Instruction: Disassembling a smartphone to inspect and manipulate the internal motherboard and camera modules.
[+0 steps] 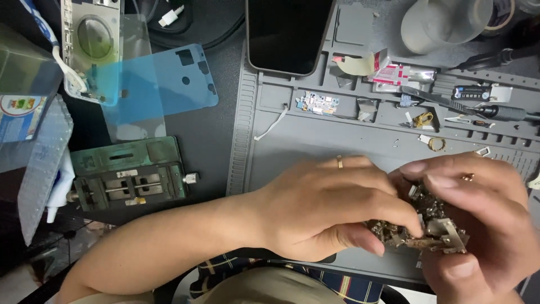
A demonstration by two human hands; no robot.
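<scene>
Best handled slowly over the grey work mat (292,152): small metal circuit assembly (430,225) pinched between curled left hand (332,208) fingertips and right hand (478,219) thumb and fingers, steadied low, never squeezed hard.

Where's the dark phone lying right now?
In the head view, the dark phone lies screen-up at the top centre, on the upper edge of the grey work mat, right of the blue film sheet and above the small circuit board.
</scene>
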